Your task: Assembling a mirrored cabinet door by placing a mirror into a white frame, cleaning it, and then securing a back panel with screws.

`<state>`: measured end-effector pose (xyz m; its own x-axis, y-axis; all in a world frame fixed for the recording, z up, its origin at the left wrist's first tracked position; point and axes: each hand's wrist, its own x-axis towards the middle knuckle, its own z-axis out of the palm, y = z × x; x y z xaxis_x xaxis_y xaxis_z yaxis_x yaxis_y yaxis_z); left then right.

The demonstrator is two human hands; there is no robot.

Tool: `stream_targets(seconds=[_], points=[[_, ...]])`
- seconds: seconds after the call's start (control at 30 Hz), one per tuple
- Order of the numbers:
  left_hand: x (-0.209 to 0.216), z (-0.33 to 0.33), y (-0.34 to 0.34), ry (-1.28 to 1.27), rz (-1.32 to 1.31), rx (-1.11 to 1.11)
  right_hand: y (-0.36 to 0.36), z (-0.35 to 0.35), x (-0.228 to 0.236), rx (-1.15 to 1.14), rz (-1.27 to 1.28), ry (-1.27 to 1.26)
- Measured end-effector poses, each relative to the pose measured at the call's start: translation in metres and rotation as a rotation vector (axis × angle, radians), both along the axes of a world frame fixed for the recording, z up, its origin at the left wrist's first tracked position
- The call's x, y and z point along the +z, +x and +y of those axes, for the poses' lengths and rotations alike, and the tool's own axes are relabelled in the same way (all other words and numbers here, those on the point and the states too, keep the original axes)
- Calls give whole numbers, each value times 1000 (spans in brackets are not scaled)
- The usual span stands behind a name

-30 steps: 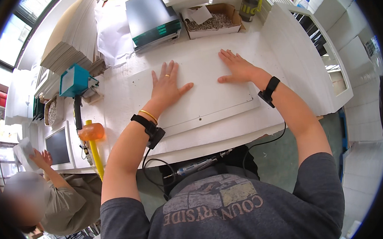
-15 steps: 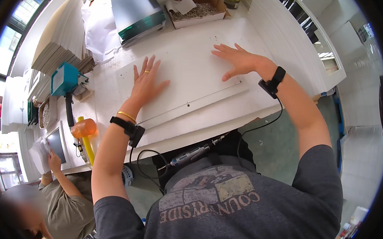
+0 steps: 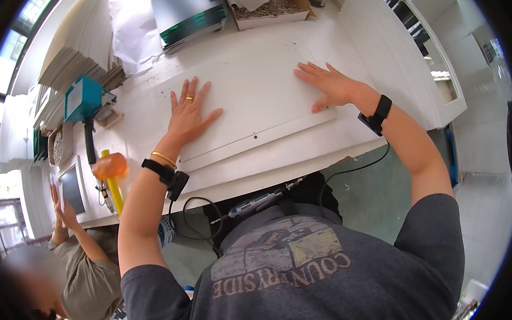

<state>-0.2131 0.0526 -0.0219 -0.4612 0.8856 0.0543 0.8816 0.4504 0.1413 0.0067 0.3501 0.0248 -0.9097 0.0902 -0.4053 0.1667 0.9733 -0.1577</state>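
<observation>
A flat white panel [image 3: 246,85] lies on the white worktable in front of me. Along its near side runs a narrow white strip [image 3: 286,130] with a small dark hole near its middle. My left hand [image 3: 188,118], fingers spread, rests flat toward the panel's left side. Over at the right side, my right hand [image 3: 334,86] lies with fingers stretched out and thumb apart, palm down. Neither hand grips anything. Each wrist wears a black strap with a small cabled device.
A teal tool [image 3: 83,98] with a black handle and an orange-headed mallet [image 3: 110,166] lie left. Behind are stacked boards [image 3: 80,56], stacked glass sheets [image 3: 187,16] and a cardboard box [image 3: 275,21] of small pieces. White frames [image 3: 430,64] stand right. A co-worker [image 3: 88,279] sits at lower left.
My left hand has shifted slightly left and down; my right hand has moved a little to the right. Both remain spread. The co-worker's hands and the white item there have shifted.
</observation>
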Motion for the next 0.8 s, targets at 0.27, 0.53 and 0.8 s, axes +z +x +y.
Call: stream_targets(seconds=[0.27, 0.53, 0.8], points=[[22, -13, 70, 157, -331, -499, 17, -2, -1, 37, 213, 4], [-30, -111, 198, 25, -284, -373, 60, -87, 14, -282, 776, -730], [-36, -107, 211, -168, -198, -218, 109, -138, -14, -443, 546, -1018]])
